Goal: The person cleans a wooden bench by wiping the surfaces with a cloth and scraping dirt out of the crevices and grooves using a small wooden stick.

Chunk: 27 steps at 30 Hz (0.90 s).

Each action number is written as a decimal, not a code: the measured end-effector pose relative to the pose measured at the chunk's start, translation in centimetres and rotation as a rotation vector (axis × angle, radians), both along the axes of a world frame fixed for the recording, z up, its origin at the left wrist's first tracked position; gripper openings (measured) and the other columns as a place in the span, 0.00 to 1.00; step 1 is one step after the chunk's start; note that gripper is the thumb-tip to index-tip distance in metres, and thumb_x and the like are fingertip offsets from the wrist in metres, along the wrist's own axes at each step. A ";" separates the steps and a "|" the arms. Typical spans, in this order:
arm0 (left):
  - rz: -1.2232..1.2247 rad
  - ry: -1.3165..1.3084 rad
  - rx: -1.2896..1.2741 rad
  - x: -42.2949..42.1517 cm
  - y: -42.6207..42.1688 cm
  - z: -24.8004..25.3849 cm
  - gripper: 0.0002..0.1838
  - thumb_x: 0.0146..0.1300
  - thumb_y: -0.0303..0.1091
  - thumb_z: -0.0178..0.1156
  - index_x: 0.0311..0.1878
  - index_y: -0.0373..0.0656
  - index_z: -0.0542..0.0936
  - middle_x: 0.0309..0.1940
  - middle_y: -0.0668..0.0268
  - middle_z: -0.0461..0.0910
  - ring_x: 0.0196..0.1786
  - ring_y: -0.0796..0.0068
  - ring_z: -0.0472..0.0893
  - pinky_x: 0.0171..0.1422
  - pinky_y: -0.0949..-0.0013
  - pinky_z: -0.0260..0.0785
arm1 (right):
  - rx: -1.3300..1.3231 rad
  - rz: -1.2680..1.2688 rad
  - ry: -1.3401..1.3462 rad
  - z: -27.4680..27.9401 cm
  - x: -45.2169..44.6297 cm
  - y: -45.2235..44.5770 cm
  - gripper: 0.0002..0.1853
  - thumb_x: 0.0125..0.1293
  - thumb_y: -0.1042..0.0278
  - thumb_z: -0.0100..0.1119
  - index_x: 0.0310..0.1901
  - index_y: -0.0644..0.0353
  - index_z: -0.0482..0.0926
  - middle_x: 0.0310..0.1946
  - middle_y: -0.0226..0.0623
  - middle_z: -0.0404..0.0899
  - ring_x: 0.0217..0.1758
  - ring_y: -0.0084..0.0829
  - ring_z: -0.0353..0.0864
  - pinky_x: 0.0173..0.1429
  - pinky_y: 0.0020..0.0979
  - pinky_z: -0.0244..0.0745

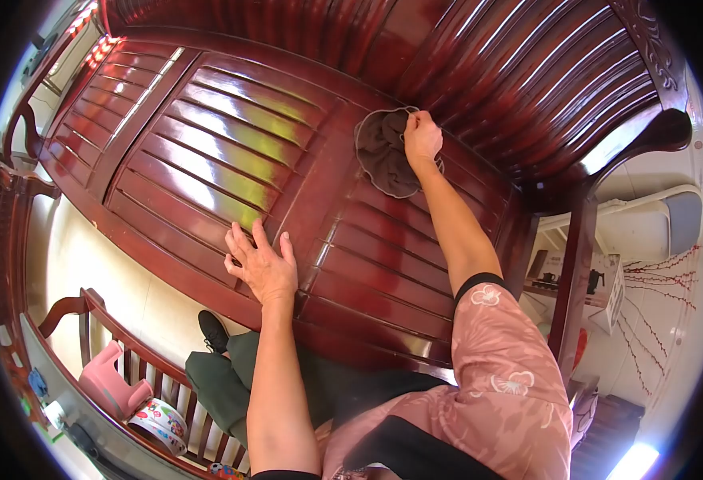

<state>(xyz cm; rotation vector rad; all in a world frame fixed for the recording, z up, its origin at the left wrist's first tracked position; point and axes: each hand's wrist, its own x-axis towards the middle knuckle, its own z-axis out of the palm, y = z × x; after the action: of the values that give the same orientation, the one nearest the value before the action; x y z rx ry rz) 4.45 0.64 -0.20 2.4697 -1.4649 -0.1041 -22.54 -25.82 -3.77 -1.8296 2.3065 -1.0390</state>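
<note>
Before me stretches a glossy red-brown wooden bench with a slatted seat (303, 216) and a ribbed backrest (479, 72). A dark brown cloth (383, 152) with a pale stitched edge lies bunched on the seat near the backrest. My right hand (423, 138) is closed on the cloth's right side, fingers pinched together at its edge. My left hand (263, 260) rests on the seat's front part with fingers spread, holding nothing. Light reflects off the slats beyond it.
A curved armrest (647, 136) bounds the bench at right. Beyond it are a folding chair (647, 212), a box with a teapot picture (579, 280) and red-budded branches (659, 276). At lower left, a pink plastic stool (114, 382) and a round patterned container (159, 424) stand by wooden railings (139, 360).
</note>
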 end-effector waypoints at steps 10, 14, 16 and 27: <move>0.000 0.003 0.014 0.0 -0.1 0.2 0.28 0.68 0.51 0.58 0.67 0.48 0.71 0.75 0.53 0.59 0.79 0.53 0.53 0.76 0.43 0.44 | -0.182 0.038 -0.072 -0.2 1.1 -1.7 0.07 0.66 0.60 0.63 0.37 0.53 0.85 0.37 0.40 0.86 0.39 0.49 0.85 0.44 0.47 0.80; -0.001 -0.003 0.003 0.0 -0.1 0.1 0.29 0.68 0.51 0.59 0.67 0.48 0.71 0.75 0.52 0.59 0.79 0.53 0.54 0.76 0.43 0.43 | 0.108 -0.072 0.081 0.6 2.7 -3.6 0.10 0.63 0.57 0.63 0.40 0.51 0.87 0.36 0.49 0.86 0.43 0.52 0.86 0.47 0.47 0.81; 0.000 0.007 0.005 -0.1 -0.1 0.3 0.29 0.68 0.51 0.59 0.67 0.48 0.71 0.75 0.52 0.59 0.79 0.53 0.54 0.76 0.43 0.43 | 0.162 -0.094 0.076 0.3 3.1 -4.0 0.10 0.61 0.57 0.64 0.38 0.52 0.88 0.36 0.49 0.86 0.43 0.52 0.86 0.48 0.47 0.81; -0.001 0.002 -0.003 0.0 -0.1 0.1 0.28 0.68 0.51 0.59 0.67 0.48 0.71 0.75 0.52 0.59 0.79 0.53 0.53 0.76 0.43 0.43 | 0.112 -0.259 -0.205 1.1 4.8 -4.2 0.09 0.56 0.61 0.67 0.31 0.56 0.88 0.35 0.52 0.87 0.42 0.53 0.87 0.50 0.47 0.83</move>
<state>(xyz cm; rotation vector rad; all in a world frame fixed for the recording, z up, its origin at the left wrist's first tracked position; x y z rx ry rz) 4.43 0.56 -0.07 2.4664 -1.4640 -0.1049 -17.75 -30.07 -2.71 -1.3433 2.4619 -1.0432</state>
